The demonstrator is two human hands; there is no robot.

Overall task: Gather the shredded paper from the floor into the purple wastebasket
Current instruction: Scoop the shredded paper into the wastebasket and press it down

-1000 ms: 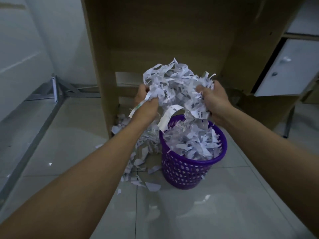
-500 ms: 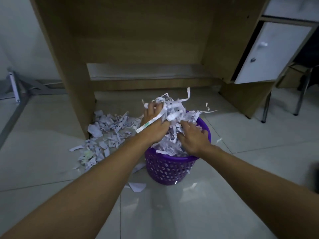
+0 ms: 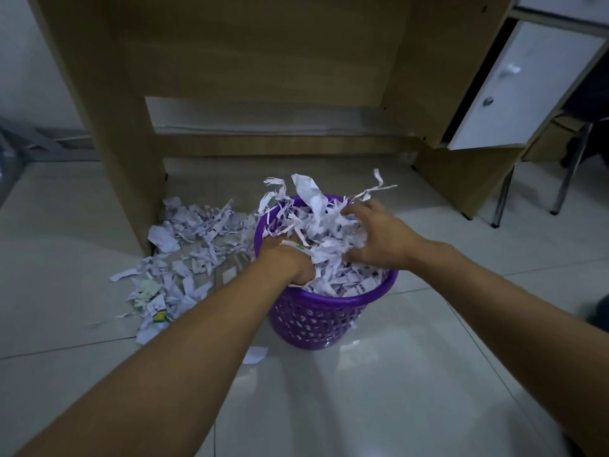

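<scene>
Pressing shredded paper (image 3: 333, 255) | left hand (image 3: 290, 262) buried | right hand (image 3: 379, 239) spread flat

Arms: both bare to beyond the elbow, no sleeves in view
Left hand (image 3: 290, 258): bare, ungloved
Right hand (image 3: 379, 239): bare, ungloved
</scene>
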